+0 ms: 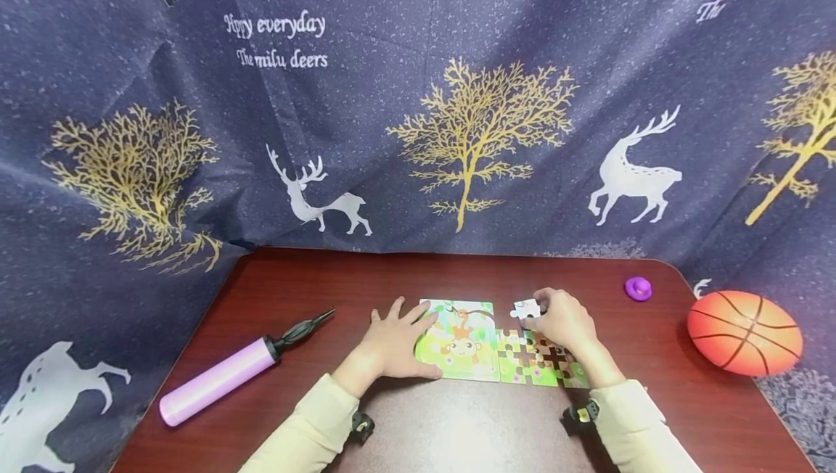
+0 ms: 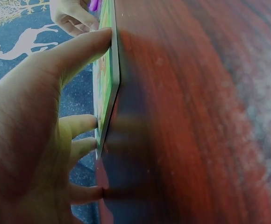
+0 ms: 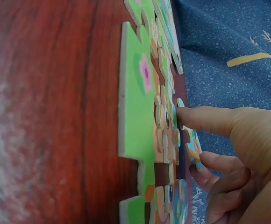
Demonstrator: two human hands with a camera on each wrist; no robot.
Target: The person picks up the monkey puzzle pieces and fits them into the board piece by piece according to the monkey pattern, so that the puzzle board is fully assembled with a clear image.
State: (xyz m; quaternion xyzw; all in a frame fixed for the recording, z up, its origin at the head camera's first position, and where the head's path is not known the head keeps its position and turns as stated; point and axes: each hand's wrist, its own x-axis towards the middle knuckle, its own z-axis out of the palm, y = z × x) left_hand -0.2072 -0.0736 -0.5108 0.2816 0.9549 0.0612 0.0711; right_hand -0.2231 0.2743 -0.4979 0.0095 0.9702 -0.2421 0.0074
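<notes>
A flat puzzle board [image 1: 462, 342] with a monkey picture lies on the table. My left hand [image 1: 396, 344] rests at its left side with fingers spread. In the left wrist view, the left thumb [image 2: 86, 49] touches the board's edge. Beyond the board's right side, my right hand [image 1: 563, 319] pinches a loose puzzle piece [image 1: 525, 309] between thumb and fingers; the right wrist view shows this piece [image 3: 194, 148] too. Below that hand lies a group of puzzle pieces [image 1: 516, 371], partly joined with gaps, some hidden by the hand. One green piece [image 3: 138, 105] bears a pink flower.
A lilac hand pump [image 1: 218, 389] with a black nozzle lies at the left of the brown table [image 1: 313, 277]. Toward the right are a small purple hat-shaped object [image 1: 638, 288] and an orange basketball [image 1: 744, 333] at the edge. A blue patterned curtain [image 1: 392, 190] hangs behind.
</notes>
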